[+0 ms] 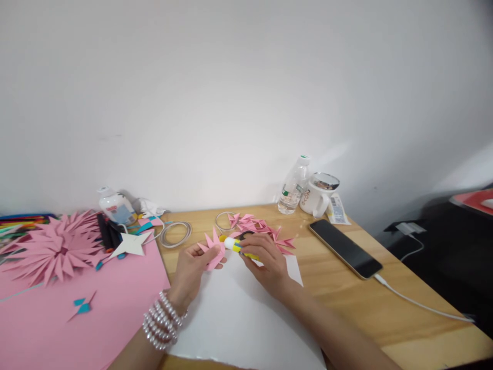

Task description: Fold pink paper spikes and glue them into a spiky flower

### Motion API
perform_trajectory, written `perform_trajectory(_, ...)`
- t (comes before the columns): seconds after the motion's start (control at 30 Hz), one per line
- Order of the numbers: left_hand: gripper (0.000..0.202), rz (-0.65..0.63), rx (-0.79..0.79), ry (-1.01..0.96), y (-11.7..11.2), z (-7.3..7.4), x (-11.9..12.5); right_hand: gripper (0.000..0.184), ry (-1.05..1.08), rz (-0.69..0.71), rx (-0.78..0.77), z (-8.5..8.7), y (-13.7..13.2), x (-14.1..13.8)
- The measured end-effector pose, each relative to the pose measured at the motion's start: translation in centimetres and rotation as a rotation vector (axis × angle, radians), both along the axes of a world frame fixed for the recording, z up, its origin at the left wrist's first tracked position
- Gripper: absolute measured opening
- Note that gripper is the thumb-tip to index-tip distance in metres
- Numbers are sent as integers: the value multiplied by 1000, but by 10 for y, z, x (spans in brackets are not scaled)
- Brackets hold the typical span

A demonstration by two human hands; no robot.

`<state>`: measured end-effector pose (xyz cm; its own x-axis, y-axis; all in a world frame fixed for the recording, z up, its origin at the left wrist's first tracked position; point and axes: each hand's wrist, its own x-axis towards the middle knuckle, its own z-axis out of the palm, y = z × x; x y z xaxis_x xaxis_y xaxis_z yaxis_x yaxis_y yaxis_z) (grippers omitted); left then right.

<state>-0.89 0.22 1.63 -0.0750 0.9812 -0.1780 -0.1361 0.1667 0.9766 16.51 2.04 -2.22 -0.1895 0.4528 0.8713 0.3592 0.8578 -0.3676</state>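
Note:
Between the thumb and fingers of my left hand [196, 264] is a pink folded paper star [213, 252], its points spread upward. My right hand [267, 262] grips a white and yellow glue stick [233, 245], tilted so that its tip is close to the star's right edge; whether they touch I cannot tell. Both hands are above a white sheet of paper [231, 318]. Just behind my right hand lie several more pink paper stars [254, 223]. A pearl bracelet [162, 321] wraps my left wrist.
A large pink paper flower [59, 249] and a white paper star [132, 243] lie on pink paper [127, 308] at left. A white bottle [115, 205] and coiled cable [175, 234] are behind. Rightward stand a water bottle [293, 187], a mug [316, 199] and a charging phone [344, 248].

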Motion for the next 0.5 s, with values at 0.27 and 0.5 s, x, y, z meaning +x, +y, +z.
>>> perform_trajectory(0.27, 15, 48, 378, 408, -5, -5, 1, 26, 386, 98, -617, 4, 1, 2)
perform_trajectory(0.5, 17, -68, 1349, 1046, -17, -12, -2, 30, 980, 404, -1160, 6, 11, 7)
